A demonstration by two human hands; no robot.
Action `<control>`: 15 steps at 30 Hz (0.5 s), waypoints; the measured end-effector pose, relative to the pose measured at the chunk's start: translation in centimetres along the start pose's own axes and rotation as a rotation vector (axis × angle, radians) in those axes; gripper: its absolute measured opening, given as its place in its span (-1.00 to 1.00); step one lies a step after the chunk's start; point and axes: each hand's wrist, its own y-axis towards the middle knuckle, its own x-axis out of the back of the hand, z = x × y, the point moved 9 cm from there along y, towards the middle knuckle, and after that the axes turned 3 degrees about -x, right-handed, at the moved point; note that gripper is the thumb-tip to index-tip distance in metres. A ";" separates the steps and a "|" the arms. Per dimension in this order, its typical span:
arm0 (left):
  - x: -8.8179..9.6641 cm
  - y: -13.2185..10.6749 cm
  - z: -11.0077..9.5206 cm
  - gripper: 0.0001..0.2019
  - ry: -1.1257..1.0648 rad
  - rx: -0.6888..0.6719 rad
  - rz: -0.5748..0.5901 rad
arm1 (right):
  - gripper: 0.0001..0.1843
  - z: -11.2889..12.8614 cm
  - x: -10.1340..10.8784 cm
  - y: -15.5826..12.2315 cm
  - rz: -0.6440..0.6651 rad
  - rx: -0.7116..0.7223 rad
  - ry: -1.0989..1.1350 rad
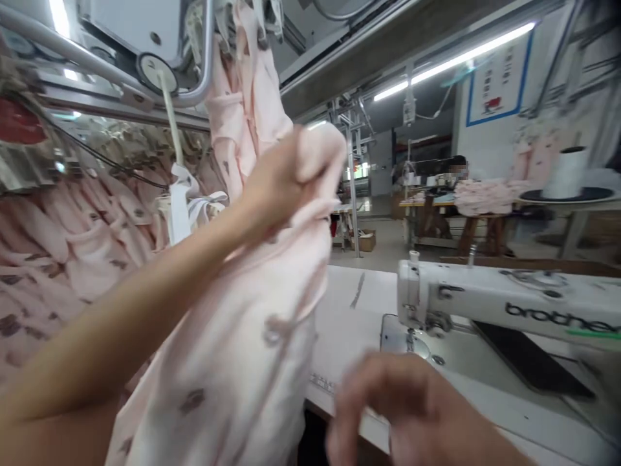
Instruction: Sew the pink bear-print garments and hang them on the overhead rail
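a pale pink, dark-printed garment [257, 343], gripped in the left hand [284, 178], partly hides hung clothes [92, 252] at left, while the right hand [402, 404] curls empty near a sewing machine [460, 298].

On the wall [490, 147] at the right there hangs a sign [499, 79] with blue frame, and a tube lamp [473, 55] shines near it. Below, a white thread cone [565, 175] stands on a dark round plate [599, 193]. Farther left, a heap of pink cloth [485, 196] is seen near a desk [436, 203]. A cardboard box [367, 240] rests on the floor [383, 257].
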 end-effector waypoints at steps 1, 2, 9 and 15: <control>-2.8 0.8 -1.0 -0.66 0.004 -0.043 0.049 | -0.56 1.7 0.9 1.4 -0.057 0.047 0.115; -5.2 1.4 -1.5 -0.68 -0.011 -0.062 0.086 | -0.57 2.7 2.7 2.7 -0.201 0.087 0.159; -7.8 1.0 -3.5 -0.65 -0.153 -0.067 0.187 | -0.67 -0.1 11.6 4.0 -0.910 0.063 -0.055; -2.4 -6.0 1.9 -0.36 0.153 0.150 0.222 | -0.76 -2.1 8.5 1.2 -0.463 -0.062 0.571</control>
